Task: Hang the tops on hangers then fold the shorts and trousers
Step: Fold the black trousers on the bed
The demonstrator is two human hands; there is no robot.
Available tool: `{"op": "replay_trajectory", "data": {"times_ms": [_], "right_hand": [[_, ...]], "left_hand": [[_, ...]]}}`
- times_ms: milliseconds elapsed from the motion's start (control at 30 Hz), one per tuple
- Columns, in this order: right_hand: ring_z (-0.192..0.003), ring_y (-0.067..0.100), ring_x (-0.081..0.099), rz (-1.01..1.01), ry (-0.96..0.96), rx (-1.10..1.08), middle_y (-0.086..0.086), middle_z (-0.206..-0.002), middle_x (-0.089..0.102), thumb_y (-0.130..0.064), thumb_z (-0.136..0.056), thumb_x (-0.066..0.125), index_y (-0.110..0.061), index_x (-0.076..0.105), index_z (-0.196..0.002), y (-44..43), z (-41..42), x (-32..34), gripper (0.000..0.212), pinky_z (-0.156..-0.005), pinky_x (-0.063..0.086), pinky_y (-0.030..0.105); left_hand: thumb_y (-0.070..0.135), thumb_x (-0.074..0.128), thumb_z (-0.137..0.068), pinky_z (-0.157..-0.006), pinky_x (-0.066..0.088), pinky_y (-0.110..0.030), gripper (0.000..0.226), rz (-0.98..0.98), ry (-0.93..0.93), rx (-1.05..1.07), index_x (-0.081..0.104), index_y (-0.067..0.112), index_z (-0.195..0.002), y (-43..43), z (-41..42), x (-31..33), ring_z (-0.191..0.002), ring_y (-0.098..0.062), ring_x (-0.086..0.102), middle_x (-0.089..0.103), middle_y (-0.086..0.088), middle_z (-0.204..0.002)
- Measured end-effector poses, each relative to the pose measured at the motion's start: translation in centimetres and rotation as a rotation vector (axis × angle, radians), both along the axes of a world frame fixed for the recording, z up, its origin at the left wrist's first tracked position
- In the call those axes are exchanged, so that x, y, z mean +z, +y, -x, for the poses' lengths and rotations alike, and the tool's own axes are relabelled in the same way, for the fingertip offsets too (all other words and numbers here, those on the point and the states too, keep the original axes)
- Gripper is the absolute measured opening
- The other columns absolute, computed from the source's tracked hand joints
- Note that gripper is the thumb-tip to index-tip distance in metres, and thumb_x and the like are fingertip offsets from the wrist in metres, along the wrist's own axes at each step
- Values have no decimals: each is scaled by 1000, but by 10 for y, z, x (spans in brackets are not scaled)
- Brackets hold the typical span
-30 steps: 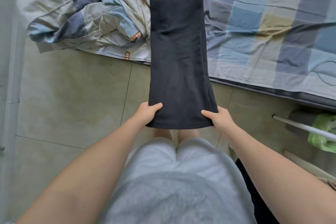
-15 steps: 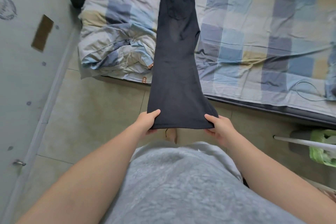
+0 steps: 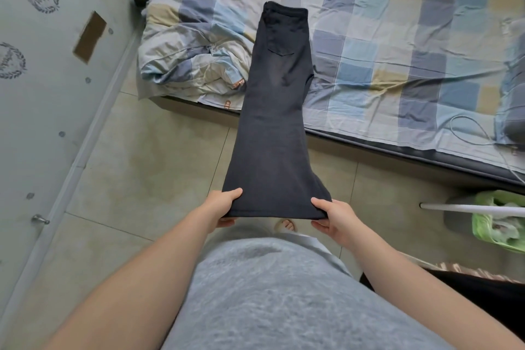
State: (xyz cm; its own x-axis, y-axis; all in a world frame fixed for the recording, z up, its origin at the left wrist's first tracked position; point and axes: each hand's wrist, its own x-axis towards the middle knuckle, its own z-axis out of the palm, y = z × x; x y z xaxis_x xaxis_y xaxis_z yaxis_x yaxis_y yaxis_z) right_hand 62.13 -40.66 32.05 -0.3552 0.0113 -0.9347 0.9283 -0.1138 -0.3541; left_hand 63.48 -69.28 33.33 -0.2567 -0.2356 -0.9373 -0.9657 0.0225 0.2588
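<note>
Your view has risen: the long black denim trousers [image 3: 277,122] now show their waistband on the checked bed sheet [image 3: 397,37] at twelve o'clock. Your left hand [image 3: 224,206] and right hand [image 3: 335,217], apart, pinch the hems. Folding step: next, carry hems to waistband.

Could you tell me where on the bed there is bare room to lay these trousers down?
Free: the flat sheet right of the trousers, as far as the cable at far right. Crowded: left of them, where the crumpled quilt lies.
</note>
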Motion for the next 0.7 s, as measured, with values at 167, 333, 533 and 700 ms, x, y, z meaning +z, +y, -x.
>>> {"op": "replay_trajectory", "data": {"times_ms": [167, 333, 533, 700], "right_hand": [[-88, 27, 70, 2, 14, 1, 10, -102, 74, -20, -87, 76, -9, 67, -107, 4, -1, 6, 25, -68, 58, 32], [-83, 25, 69, -2, 43, -50, 8, -99, 73, -17, -87, 74, -12, 65, -106, 6, 34, 17, 22, -61, 58, 29], [-66, 21, 71, 4, 93, -103, 8, -92, 70, -16, -89, 72, -12, 65, -103, -4, 108, 30, 16, -58, 57, 30], [-75, 22, 69, 26, 134, -156, 10, -102, 66, -18, -93, 65, -14, 61, -98, -22, 197, 38, 7, -61, 53, 33]], "left_hand": [[49, 67, -89, -56, 54, -27, 36, 6, 10, -7, 62, 17, -105, 4, 2, 7, -69, -19, 67, 69, -5, -91], [44, 68, -90, -61, 53, -30, 30, -27, 85, 62, 61, 18, -103, 9, 37, 19, -58, -18, 60, 64, -4, -81], [42, 66, -91, -66, 55, -33, 29, -99, 166, 158, 63, 20, -109, 1, 106, 32, -65, -20, 63, 64, -3, -90], [40, 66, -92, -63, 54, -33, 23, -157, 202, 269, 61, 20, -103, -12, 194, 34, -68, -20, 65, 64, -5, -94]]}}
